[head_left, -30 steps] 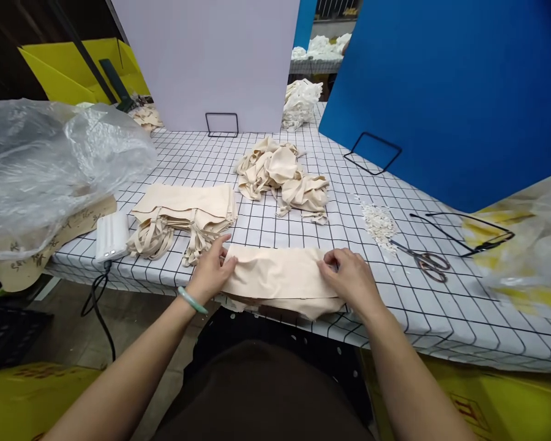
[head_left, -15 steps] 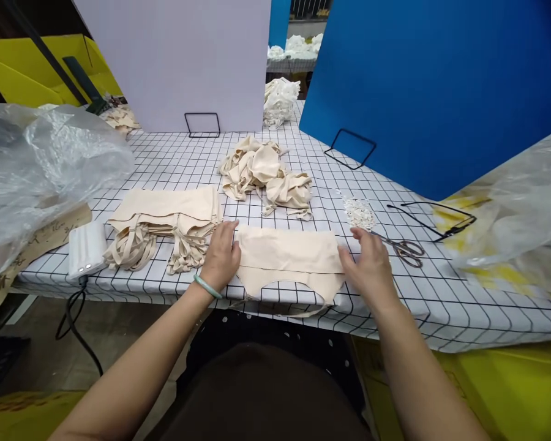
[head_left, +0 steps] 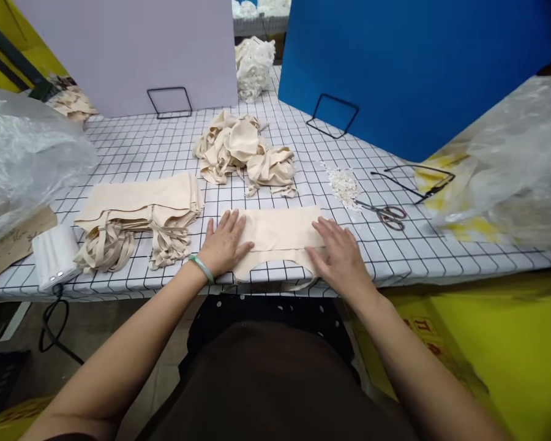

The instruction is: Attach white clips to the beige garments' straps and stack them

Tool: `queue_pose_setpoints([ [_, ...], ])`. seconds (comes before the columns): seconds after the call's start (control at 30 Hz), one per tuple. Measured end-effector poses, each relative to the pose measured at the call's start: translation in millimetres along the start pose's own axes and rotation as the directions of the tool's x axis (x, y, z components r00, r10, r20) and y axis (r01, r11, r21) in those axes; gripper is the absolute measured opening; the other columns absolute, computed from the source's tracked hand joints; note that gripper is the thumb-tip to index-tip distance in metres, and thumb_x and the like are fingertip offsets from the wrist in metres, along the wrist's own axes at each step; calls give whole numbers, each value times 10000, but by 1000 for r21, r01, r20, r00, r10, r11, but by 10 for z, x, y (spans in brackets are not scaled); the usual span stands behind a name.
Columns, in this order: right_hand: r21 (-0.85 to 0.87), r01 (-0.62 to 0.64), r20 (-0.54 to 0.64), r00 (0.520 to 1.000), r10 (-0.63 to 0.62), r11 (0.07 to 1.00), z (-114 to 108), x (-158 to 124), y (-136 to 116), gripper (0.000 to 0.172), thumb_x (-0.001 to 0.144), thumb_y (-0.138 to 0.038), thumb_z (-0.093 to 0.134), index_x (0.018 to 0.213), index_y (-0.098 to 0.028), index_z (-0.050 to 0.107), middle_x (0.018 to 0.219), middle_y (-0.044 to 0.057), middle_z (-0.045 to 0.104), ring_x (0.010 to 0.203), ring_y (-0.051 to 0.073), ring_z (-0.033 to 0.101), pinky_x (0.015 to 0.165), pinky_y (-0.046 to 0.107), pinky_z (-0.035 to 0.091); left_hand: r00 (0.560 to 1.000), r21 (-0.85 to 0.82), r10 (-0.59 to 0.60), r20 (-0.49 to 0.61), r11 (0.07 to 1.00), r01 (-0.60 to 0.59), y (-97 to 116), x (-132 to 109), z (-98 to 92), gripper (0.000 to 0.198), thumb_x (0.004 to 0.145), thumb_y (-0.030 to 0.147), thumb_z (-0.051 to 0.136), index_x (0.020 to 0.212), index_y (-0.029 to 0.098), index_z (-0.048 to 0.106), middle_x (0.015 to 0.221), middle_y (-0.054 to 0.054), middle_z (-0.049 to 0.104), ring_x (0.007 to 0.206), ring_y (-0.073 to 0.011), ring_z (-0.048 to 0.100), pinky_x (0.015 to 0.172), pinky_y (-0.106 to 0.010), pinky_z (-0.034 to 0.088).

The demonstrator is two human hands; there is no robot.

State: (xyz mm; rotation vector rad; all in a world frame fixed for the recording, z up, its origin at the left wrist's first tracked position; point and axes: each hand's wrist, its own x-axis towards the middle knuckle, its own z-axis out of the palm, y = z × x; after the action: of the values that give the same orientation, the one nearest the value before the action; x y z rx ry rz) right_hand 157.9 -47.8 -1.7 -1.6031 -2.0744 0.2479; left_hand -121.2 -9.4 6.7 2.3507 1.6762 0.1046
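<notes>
A beige camisole-like garment (head_left: 282, 229) with thin straps lies flat at the table's near edge, its neckline and straps toward me. My left hand (head_left: 224, 244) rests on its left side, fingers stretched out. On the right side lies my right hand (head_left: 338, 252), fingers spread and flat on the cloth. Left of it is a neat stack of matching beige garments (head_left: 140, 199), straps bunched at the front. Beyond, a crumpled heap of the same beige garments (head_left: 245, 150) sits on the table.
Scissors (head_left: 386, 214) lie right of my right hand, beside a pile of small white scraps (head_left: 344, 187). Eyeglasses (head_left: 422, 184) rest farther right. A white power strip (head_left: 55, 254) sits at the left edge. Plastic bags (head_left: 509, 165) and a blue board (head_left: 395, 67) flank the checked tablecloth (head_left: 142, 141).
Both hands have moved from the garment's side edges inward onto the cloth and now lie flatter. My view has shifted, so the table's contents appear higher and farther left.
</notes>
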Motion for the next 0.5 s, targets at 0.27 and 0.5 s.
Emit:
queue_pose_setpoints([
  [0.27, 682, -527, 238, 815, 528, 507, 204, -906, -142, 395, 814, -524, 663, 1043, -202, 668, 1054, 91, 715, 931, 237, 662, 846, 366, 528, 811, -426, 326, -486, 721, -546, 707, -95, 108, 283, 954, 189, 502, 1225, 166, 581, 1232, -143, 635, 1190, -211, 598, 1003, -410, 524],
  [0.5, 869, -474, 387, 829, 405, 141, 275, -878, -120, 250, 839, -452, 690, 884, -213, 631, 992, 44, 681, 1021, 215, 595, 971, 359, 436, 798, -461, 434, -419, 655, -598, 1059, -41, 372, 269, 917, 86, 460, 1126, 161, 612, 1115, -129, 664, 1049, -194, 649, 895, -378, 571],
])
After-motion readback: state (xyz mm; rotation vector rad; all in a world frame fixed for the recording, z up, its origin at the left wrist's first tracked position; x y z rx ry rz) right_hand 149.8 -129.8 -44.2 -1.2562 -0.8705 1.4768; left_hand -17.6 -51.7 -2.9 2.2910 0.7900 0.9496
